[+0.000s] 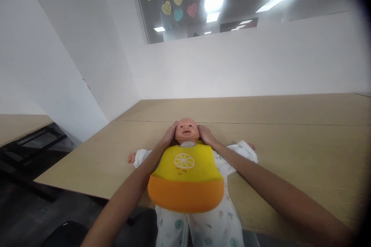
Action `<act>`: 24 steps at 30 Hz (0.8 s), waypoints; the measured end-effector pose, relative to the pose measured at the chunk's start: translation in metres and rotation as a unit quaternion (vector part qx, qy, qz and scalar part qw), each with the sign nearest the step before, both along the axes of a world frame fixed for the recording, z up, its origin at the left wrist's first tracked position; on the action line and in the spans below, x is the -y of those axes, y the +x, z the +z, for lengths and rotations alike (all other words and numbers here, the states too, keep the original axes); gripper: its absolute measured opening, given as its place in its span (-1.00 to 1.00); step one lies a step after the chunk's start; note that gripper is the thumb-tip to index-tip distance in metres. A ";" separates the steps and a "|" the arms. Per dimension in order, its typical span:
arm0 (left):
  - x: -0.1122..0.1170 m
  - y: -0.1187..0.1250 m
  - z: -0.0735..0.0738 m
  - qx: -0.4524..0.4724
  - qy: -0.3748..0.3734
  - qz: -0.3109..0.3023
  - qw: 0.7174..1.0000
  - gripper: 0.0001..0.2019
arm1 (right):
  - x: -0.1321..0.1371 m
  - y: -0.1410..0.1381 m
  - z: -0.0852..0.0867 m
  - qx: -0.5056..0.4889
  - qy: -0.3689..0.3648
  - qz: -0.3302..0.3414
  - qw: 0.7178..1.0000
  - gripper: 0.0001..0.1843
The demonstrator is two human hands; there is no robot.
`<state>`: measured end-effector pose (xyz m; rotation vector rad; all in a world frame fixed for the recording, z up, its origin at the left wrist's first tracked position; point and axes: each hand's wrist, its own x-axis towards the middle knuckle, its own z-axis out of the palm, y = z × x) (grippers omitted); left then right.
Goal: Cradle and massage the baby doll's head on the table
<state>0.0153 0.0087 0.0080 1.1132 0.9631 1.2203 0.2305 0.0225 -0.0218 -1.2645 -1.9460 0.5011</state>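
Note:
A baby doll [186,130] in a white patterned sleepsuit lies on its back on the wooden table [290,150], legs hanging over the near edge. A yellow bib [185,177] with a lemon print and an orange pocket covers its chest. My left hand [170,134] rests against the left side of the doll's head and neck. My right hand [205,135] rests against the right side. Both hands reach behind the neck at the bib's collar; the fingertips are hidden there, so whether they grip the collar does not show.
White partition walls [246,65] rise behind the table. A window above [179,4] carries several heart-shaped paper notes. A second table [20,125] and a dark frame [31,142] stand at the left. A dark chair seat [62,235] shows near the bottom edge.

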 end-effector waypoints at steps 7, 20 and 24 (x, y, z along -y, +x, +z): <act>0.005 0.004 0.007 -0.011 0.002 0.025 1.000 -0.49 | 0.005 -0.001 0.006 -0.012 -0.041 0.000 0.999 -0.63; -0.005 0.000 -0.004 -0.007 -0.025 -0.008 1.000 -0.37 | 0.005 -0.004 0.007 -0.045 -0.075 -0.006 0.996 -0.56; 0.000 0.000 0.000 -0.031 0.011 0.000 0.999 -0.35 | 0.008 -0.004 0.010 -0.064 -0.086 -0.004 0.994 -0.55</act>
